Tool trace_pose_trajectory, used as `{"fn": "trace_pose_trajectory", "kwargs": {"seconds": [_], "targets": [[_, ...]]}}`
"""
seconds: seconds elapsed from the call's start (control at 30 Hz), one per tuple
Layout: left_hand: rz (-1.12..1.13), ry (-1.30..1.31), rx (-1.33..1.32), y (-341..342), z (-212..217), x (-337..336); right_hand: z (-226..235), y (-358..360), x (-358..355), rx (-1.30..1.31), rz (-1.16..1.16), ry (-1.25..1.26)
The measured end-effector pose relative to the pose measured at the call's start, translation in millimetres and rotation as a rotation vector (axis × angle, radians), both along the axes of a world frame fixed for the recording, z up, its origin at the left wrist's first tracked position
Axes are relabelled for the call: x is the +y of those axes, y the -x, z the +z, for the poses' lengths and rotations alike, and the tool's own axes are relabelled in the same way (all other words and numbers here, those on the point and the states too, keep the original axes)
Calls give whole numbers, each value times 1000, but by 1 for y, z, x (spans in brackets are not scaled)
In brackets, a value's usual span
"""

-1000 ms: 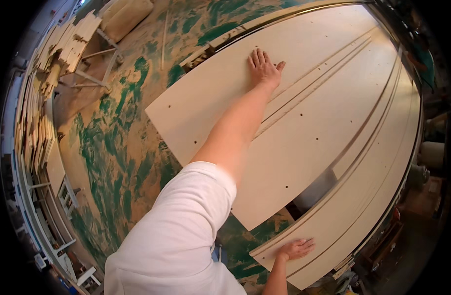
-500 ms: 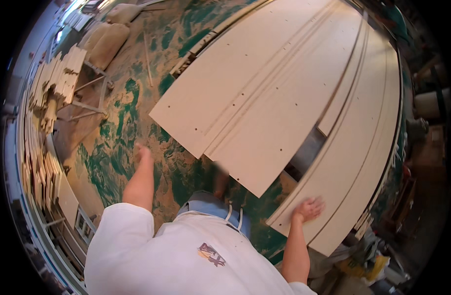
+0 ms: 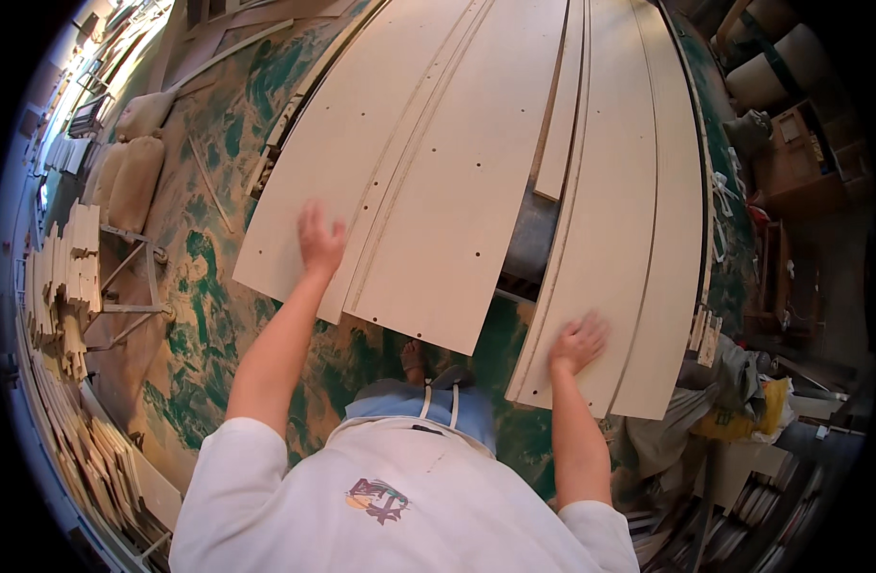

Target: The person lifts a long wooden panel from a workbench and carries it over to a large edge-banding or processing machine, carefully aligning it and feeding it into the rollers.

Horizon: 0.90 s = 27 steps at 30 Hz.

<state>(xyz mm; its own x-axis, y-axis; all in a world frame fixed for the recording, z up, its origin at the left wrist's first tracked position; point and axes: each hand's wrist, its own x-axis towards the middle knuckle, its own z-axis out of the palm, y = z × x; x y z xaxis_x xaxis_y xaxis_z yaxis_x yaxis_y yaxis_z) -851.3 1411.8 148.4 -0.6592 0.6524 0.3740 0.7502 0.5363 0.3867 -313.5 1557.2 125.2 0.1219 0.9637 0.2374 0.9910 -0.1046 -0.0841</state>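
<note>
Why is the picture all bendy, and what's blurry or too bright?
Head view: fisheye distortion bows the right-hand board's outer edge; head view: the left hand and right hand look slightly blurred; head view: glare whitens the upper left, while the far right is dim.

This was a woodworking workshop. Drilled, grooved pale panels (image 3: 447, 224) lay side by side, cut boards (image 3: 73, 277) stood stacked at the left, and tan dust (image 3: 185, 202) streaked the green floor (image 3: 201, 256).
</note>
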Motion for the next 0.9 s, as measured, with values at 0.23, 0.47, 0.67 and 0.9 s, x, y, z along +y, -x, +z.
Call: {"fn": "trace_pose_trajectory", "kwargs": {"seconds": [0.23, 0.47, 0.67, 0.9], "targets": [[-717, 326, 6, -57, 18, 245, -3, -2, -6, 0, -9, 62], [-1035, 324, 246, -51, -16, 320, -4, -2, -6, -28, 70, 33], [-1414, 556, 194, -119, 10, 171, -4, -3, 0, 0, 62, 3], [-1777, 588, 259, -154, 15, -52, -6, -2, 2, 3, 65, -11]]}}
